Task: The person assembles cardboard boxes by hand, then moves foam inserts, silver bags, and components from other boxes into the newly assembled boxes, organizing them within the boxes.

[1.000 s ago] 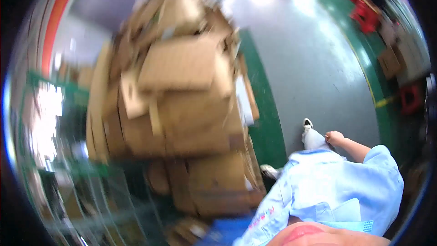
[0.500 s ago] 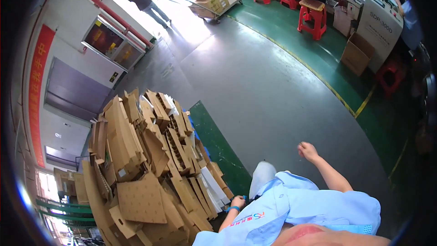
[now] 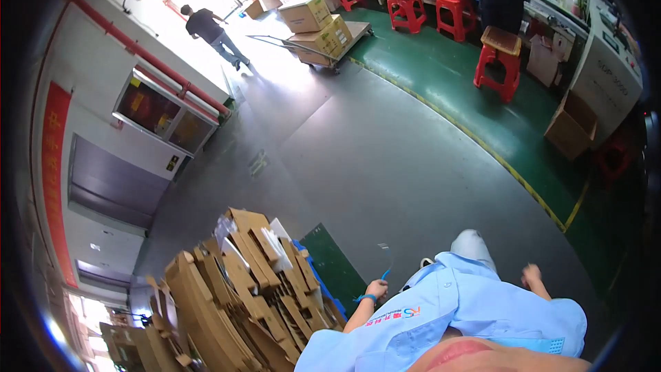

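In the head view, the left hand (image 3: pixel 375 288) looks curled closed around a thin blue cord (image 3: pixel 386 273), with a blue band (image 3: pixel 364 298) on the same wrist. The cord rises out of the top of the fist and bends over the floor just ahead of it; its far end is too faint to make out. Directly left of this grip, near but seemingly apart, stands the pile of flattened cardboard (image 3: pixel 249 291), its ragged edges facing the fingers. A green floor patch (image 3: pixel 332 262) lies ahead and left of the fist, between pile and grey floor.

The right hand (image 3: pixel 531 277) hangs well to the right of the left grip, beyond the blue shirt (image 3: pixel 413 303). Its fingers seem loosely bent, but I cannot tell whether it holds anything.

The posture reads as a stride, with a pale trouser leg (image 3: pixel 472 244) forward between the hands. Carrying this well calls for gathering the loose cord into the left palm, away from the cardboard edges and the knee, and keeping that elbow close. Far ahead of both hands, a trolley (image 3: pixel 359 33) with cartons (image 3: pixel 305 14) deserves a wide berth.
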`<action>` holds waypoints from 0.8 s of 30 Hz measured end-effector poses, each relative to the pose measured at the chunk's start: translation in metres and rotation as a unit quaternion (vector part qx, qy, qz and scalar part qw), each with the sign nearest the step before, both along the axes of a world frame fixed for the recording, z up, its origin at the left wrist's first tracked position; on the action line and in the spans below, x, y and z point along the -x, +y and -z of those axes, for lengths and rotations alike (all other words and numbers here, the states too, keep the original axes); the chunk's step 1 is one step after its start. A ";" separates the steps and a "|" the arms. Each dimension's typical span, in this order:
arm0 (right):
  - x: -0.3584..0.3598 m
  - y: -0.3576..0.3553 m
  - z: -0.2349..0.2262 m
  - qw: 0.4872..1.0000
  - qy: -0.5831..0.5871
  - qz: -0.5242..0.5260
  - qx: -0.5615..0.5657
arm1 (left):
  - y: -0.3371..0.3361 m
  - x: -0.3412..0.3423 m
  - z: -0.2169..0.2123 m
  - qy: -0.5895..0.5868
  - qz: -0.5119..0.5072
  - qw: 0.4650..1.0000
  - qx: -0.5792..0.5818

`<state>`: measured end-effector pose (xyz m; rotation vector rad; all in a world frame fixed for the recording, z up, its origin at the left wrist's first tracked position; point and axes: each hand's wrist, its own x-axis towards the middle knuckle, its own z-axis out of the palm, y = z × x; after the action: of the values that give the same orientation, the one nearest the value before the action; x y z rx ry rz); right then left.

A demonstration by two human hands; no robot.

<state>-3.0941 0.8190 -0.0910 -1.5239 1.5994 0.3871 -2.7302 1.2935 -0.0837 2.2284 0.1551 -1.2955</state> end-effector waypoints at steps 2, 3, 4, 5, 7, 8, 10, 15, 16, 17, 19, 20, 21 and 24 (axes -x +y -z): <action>-0.025 0.025 -0.078 0.989 0.133 0.038 0.045 | -0.025 -0.080 0.014 0.035 0.018 0.999 0.004; -0.016 0.027 -0.077 0.981 0.166 -0.038 0.092 | -0.050 -0.125 0.011 0.036 0.024 0.999 0.003; -0.064 0.009 -0.059 0.982 0.160 -0.046 0.087 | -0.068 -0.169 0.007 0.012 0.022 1.000 -0.006; -0.106 -0.011 -0.051 0.972 0.175 -0.146 0.065 | -0.091 -0.207 0.006 -0.007 0.029 0.999 -0.012; -0.196 -0.067 -0.038 0.916 0.199 -0.346 0.023 | -0.131 -0.283 0.008 -0.028 -0.014 0.999 0.012; -0.245 -0.102 -0.035 0.871 0.210 -0.443 0.003 | -0.152 -0.316 0.007 -0.049 -0.058 0.996 0.039; -0.347 -0.163 -0.027 0.753 0.228 -0.616 -0.042 | -0.186 -0.365 -0.007 -0.028 -0.087 0.995 0.047; -0.681 -0.316 -0.034 0.894 0.005 -0.413 0.173 | -0.228 -0.463 -0.021 -0.013 -0.160 0.986 0.045; -0.750 -0.351 -0.047 0.862 -0.083 -0.415 0.278 | -0.234 -0.482 -0.026 -0.021 -0.160 0.986 0.035; -0.825 -0.380 -0.073 0.874 -0.100 -0.409 0.243 | -0.236 -0.496 -0.022 -0.033 -0.164 0.986 0.023; -0.976 -0.423 -0.126 0.826 -0.196 -0.438 0.295 | -0.175 -0.511 0.088 -0.141 -0.107 0.984 0.033; -1.034 -0.450 -0.138 0.805 -0.252 -0.425 0.329 | -0.190 -0.547 0.106 -0.140 -0.111 0.983 0.039; -1.085 -0.453 -0.148 0.781 -0.310 -0.415 0.349 | -0.181 -0.564 0.113 -0.141 -0.082 0.986 0.034; -1.191 -0.458 -0.173 0.845 -0.362 -0.319 0.230 | -0.172 -0.649 0.109 -0.152 0.011 0.988 0.019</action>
<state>-1.9030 0.3609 0.0818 -2.2122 0.5696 -0.2500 -2.0813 1.1214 -0.1928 2.3684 -0.0087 -0.9448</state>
